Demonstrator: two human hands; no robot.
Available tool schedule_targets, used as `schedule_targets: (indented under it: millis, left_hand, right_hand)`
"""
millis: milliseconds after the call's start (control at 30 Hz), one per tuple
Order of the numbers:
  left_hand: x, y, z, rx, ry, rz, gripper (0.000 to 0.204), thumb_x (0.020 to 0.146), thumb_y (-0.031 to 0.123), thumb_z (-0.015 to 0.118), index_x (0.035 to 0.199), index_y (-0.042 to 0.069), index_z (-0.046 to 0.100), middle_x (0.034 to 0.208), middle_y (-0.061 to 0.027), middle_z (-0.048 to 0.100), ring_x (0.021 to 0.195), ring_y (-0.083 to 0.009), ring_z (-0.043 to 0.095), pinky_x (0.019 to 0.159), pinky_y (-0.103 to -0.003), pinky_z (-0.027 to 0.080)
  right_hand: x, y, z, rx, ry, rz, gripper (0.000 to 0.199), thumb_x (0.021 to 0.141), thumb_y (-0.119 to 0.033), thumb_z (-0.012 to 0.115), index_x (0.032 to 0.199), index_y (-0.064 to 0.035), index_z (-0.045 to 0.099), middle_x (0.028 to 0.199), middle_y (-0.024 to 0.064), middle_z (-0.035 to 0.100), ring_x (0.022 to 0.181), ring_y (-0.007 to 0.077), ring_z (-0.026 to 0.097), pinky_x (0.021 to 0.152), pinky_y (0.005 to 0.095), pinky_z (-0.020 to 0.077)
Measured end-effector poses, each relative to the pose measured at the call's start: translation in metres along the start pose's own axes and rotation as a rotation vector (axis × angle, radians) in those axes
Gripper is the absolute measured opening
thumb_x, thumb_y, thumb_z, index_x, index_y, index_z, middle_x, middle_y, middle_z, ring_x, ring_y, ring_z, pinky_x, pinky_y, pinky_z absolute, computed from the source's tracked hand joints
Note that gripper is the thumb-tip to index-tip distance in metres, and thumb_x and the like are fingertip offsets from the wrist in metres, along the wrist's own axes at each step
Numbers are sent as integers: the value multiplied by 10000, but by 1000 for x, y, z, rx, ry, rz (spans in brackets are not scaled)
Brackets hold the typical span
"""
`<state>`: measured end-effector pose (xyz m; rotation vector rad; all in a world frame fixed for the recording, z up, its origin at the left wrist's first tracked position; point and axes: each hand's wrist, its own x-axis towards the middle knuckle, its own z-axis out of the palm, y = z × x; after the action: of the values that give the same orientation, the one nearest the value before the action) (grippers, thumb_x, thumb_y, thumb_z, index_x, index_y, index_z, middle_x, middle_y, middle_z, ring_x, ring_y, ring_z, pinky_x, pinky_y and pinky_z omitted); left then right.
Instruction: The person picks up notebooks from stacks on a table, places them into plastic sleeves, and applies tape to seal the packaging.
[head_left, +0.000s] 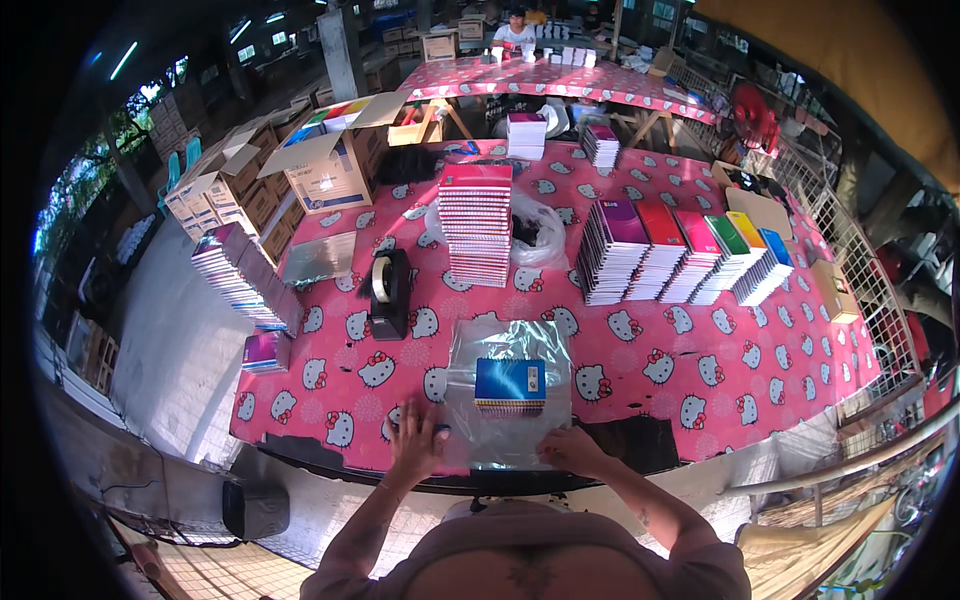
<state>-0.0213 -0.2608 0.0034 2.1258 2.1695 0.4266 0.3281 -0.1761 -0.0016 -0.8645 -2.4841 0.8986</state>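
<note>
A small stack of spiral notebooks with a blue cover on top (510,380) lies on a clear plastic sheet (480,442) at the table's near edge. My left hand (414,442) rests on the pink tablecloth just left of the sheet, its fingers spread; a small dark object shows beside its thumb side, too unclear to name. My right hand (574,449) is at the sheet's lower right corner, with fingers curled together on the plastic. Beyond my left hand stands a black tape dispenser (392,300) with a roll of tape.
A tall red-topped notebook stack (476,225) stands mid-table. Colour-sorted stacks (660,255) are to the right, purple ones (240,270) to the left. Flat clear plastic (320,258) lies near an open carton (325,172). A person (515,36) sits at the far table.
</note>
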Motion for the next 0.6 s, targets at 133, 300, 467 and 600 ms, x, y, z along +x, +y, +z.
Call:
schedule_targets:
  millis: [133,300,467,600]
  left_hand:
    - [16,-9,-11,55,-193,-104,665,920,493,601,1417,70,476,1385,-251,481,1304,-439,441,1050,-618,330]
    - [9,21,-24,-303,-45,490,570,734,197,815,1242,79,585,1241,-130,590,1152,-319,556,963,-492,425]
    - [40,34,-37,-476,193,357,413,778,150,777,1161,88,635,1143,-146,633,1031,-351,607,870,-429,489]
    - [48,41,-29,-341,187,421,352,798,136,751,1129,77,645,1090,-163,639,981,-362,617,825,-430,504]
  right_hand:
    - [1,4,5,-119,-2,103,186,814,-198,718,975,-116,675,956,111,668,885,341,651,771,446,519]
    - [15,-26,-9,-111,65,81,223,861,-204,672,1063,-113,642,963,139,639,878,362,649,767,463,521]
    - [16,-18,-17,-130,170,75,246,863,-190,688,1085,-97,642,950,151,622,841,342,660,752,443,536]
    - [35,-26,-50,103,135,131,201,867,-140,692,1057,-79,666,959,122,639,823,282,668,740,395,539]
